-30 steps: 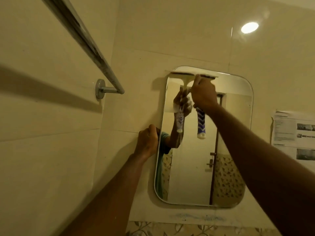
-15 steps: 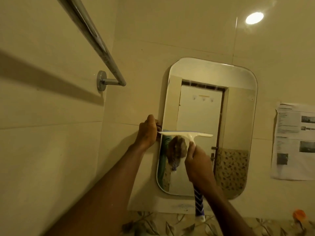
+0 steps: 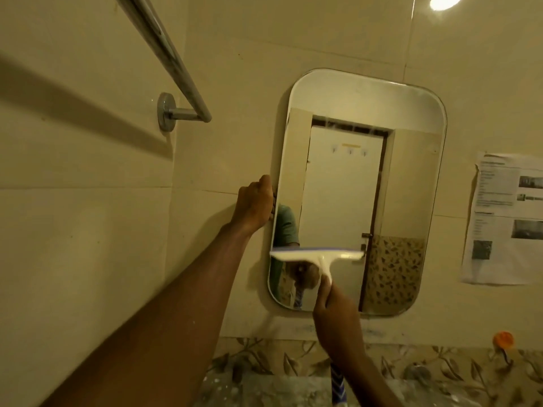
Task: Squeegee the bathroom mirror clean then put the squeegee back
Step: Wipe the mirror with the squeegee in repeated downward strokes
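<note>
Currently, stroke: the right hand draws the squeegee down the mirror; the blade sits low on the glass, above the grip.
Right grip: fingers wrapped tight round the handle, the blue-and-white patterned end poking out below the grip.
Left grip: the left hand curls over the mirror's left edge, up and left of the right grip, seemingly steadying it.
Doing it well: I judge the blade should stay level and pressed evenly, carrying through to the bottom rim below it, then the next pass overlapping toward the uncovered right side.
Risk: tilting the handle may lift one blade end and leave a streak.
Squeegee look: cream T-shaped head with a thin blue rubber strip along its upper edge; it spans the mirror's left part.
Mirror look: rounded corners, wall-mounted, reflecting a door.
</note>
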`<state>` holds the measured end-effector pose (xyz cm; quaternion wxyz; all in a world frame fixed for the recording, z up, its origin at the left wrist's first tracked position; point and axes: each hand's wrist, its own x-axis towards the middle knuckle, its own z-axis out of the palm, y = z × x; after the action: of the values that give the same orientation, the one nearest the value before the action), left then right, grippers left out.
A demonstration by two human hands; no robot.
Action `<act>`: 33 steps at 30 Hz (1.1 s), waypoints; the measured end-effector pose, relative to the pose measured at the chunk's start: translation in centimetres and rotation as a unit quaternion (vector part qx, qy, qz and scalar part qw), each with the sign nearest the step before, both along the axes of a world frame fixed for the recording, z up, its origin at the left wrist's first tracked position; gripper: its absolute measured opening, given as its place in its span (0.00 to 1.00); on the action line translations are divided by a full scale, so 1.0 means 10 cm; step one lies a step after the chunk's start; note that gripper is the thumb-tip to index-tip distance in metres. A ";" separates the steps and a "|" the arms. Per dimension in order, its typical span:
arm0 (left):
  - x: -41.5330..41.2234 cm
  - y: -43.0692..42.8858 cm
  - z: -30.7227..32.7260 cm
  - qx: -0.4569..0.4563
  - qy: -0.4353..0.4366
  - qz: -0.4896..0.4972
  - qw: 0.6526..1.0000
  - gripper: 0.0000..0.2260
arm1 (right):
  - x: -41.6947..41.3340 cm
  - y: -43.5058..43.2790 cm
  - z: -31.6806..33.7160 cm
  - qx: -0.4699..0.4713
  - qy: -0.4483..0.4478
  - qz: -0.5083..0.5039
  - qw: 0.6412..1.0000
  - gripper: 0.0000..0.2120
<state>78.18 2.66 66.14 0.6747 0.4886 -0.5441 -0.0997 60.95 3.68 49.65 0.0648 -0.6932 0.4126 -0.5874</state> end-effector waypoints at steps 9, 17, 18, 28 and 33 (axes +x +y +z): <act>-0.05 0.00 -0.07 -0.037 -0.127 0.100 0.986 0.17 | -0.12 -0.04 0.58 -0.038 -0.024 0.058 0.997 0.18; -0.02 -0.08 -0.11 -0.074 -0.173 0.155 0.970 0.17 | -0.02 0.04 -0.40 0.004 0.034 0.001 0.999 0.20; -0.02 -0.08 -0.11 -0.074 -0.175 0.159 0.969 0.17 | -0.05 0.06 -0.55 0.020 0.041 -0.006 0.999 0.21; -0.04 -0.06 -0.12 -0.068 -0.181 0.165 0.967 0.17 | -0.09 0.03 -0.05 -0.033 0.023 0.011 0.999 0.17; -0.03 -0.06 -0.12 -0.069 -0.177 0.166 0.968 0.16 | -0.09 -0.02 -0.35 -0.004 0.069 0.009 0.998 0.18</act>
<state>77.84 2.05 64.97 0.6072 0.5341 -0.5715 0.1394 60.02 3.52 46.18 0.0383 -0.7361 0.4075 -0.5392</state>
